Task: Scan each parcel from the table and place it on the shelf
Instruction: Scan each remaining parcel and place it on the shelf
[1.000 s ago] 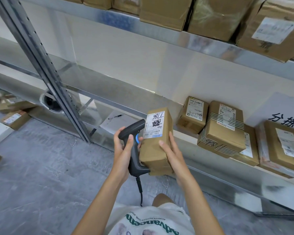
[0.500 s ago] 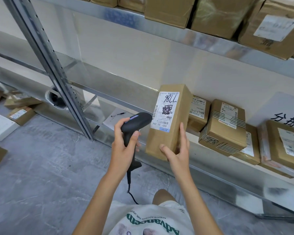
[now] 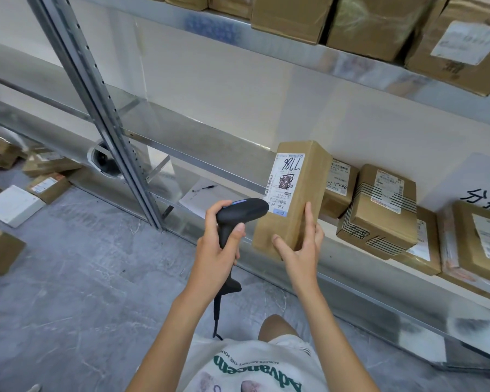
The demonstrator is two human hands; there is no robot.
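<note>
The tall brown parcel (image 3: 294,205) wears a white label scrawled with a number, upright at the shelf (image 3: 351,267) edge beside other boxes. Her right hand (image 3: 300,250) grips its lower end; the left hand (image 3: 218,250) clasps a black scanner (image 3: 239,215).

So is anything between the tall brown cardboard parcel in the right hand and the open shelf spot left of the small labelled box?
Nothing visible; the tall brown cardboard parcel faces bare metal shelf beside the small labelled box.

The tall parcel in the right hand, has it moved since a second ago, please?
Yes. The tall parcel has gone up and toward the shelf, now beside the small parcel standing there.
</note>
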